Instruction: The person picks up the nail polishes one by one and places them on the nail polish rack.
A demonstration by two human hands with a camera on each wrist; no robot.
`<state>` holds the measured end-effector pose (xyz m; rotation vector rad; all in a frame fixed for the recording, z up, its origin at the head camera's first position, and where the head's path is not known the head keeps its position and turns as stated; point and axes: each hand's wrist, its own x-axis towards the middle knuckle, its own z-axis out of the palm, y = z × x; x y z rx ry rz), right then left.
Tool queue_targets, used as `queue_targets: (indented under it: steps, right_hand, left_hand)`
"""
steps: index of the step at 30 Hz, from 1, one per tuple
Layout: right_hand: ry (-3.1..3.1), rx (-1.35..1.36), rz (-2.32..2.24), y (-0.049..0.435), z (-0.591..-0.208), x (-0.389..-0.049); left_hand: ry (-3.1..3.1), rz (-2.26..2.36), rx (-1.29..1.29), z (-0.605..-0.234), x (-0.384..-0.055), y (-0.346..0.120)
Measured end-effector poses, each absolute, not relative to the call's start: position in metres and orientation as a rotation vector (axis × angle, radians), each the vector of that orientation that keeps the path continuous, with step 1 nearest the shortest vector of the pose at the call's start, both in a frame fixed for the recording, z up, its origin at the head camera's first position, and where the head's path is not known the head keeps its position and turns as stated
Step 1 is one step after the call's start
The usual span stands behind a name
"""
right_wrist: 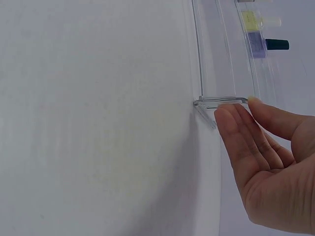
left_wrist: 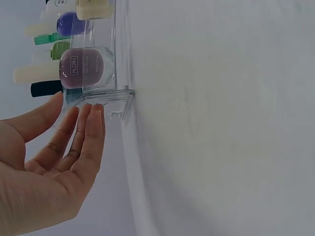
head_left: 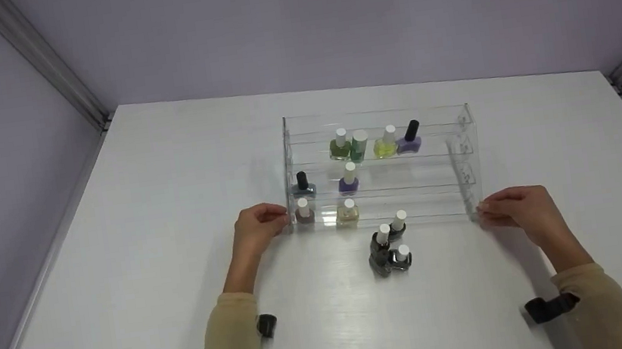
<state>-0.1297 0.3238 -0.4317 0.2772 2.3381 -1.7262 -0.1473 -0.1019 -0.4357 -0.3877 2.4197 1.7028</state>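
Observation:
A clear acrylic tiered rack [head_left: 411, 203] stands on the table between my two hands. My left hand [head_left: 258, 226] touches its left end panel with fingertips fairly straight; in the left wrist view the thumb sits near a mauve nail polish bottle [left_wrist: 83, 68]. At the front right corner, my right hand [head_left: 520, 210] has its fingers extended against the outer end panel, with the thumb [right_wrist: 266, 115] at that panel's edge. Several nail polish bottles stand on the rack, including a yellow one [head_left: 385, 148], a dark-capped lilac one [head_left: 409, 143] and a purple one [head_left: 349, 185].
Dark nail polish bottles with white caps [head_left: 400, 259] cluster on the white table [head_left: 332, 334] just in front of the rack. A pale wall [head_left: 292, 33] rises behind the table. Black straps show at both sleeves.

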Motion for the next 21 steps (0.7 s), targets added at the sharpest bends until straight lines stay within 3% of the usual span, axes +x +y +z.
queue_targets:
  steps: [21]
  right_hand:
    - [2.325,0.286,-1.735,0.3234,-0.4308,-0.1300]
  left_hand:
    - [2.450,1.637,-0.427,-0.4391,-0.1503,-0.1001]
